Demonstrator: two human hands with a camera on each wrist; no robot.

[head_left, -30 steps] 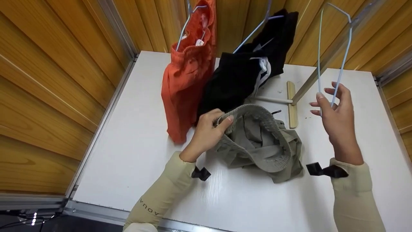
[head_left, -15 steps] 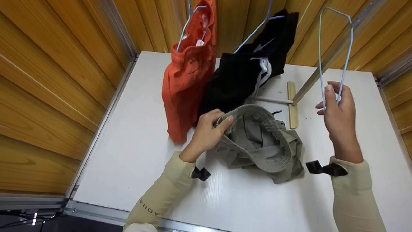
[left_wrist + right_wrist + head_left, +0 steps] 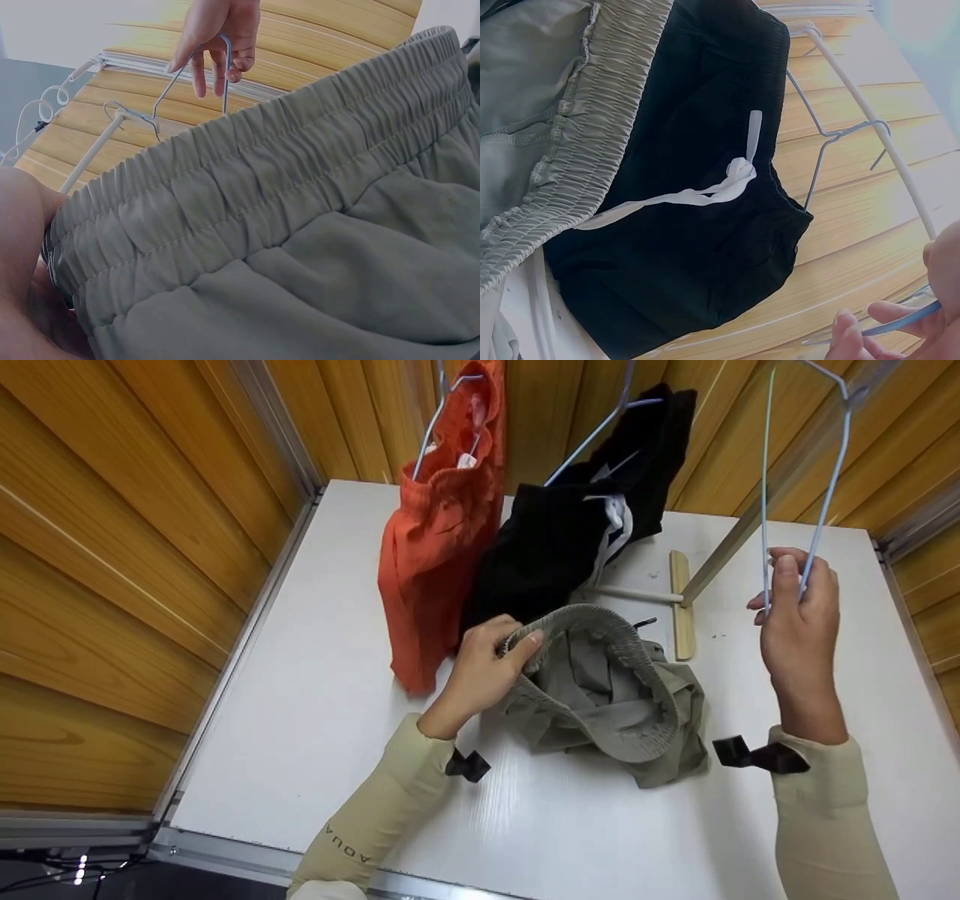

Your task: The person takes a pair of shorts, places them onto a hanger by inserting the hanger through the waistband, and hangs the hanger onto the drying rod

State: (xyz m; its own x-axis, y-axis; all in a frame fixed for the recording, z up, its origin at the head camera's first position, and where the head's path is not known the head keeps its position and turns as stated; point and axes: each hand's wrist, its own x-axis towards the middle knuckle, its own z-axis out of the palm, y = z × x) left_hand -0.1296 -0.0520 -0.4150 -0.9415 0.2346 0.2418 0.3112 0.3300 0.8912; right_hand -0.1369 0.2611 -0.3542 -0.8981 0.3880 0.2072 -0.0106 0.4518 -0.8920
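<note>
Grey-green elastic-waist shorts (image 3: 637, 742) lie on the white table, their waist opening facing up. My left hand (image 3: 482, 673) pinches the left side of that waistband, thumb inside it. The gathered waistband (image 3: 240, 172) fills much of the left wrist view. At the right, my right hand (image 3: 802, 652) grips the lower end of a light-blue wire hanger (image 3: 831, 491), whose two sides run upward from the fingers. The hanger's top is cut off in the head view. In the right wrist view a short part of the hanger (image 3: 900, 322) shows between the fingers.
Orange shorts (image 3: 435, 547) and black shorts (image 3: 540, 547) with a white drawstring hang on hangers behind the grey-green pair. A rack post (image 3: 724, 551) stands on a wooden foot (image 3: 681, 615). Wood-panelled walls (image 3: 112, 547) enclose the white table (image 3: 300, 720).
My right hand has drawn its spread fingers closer around the hanger and shifted right, the hanger swinging right with it. My left hand and the grey-green shorts have stayed put.
</note>
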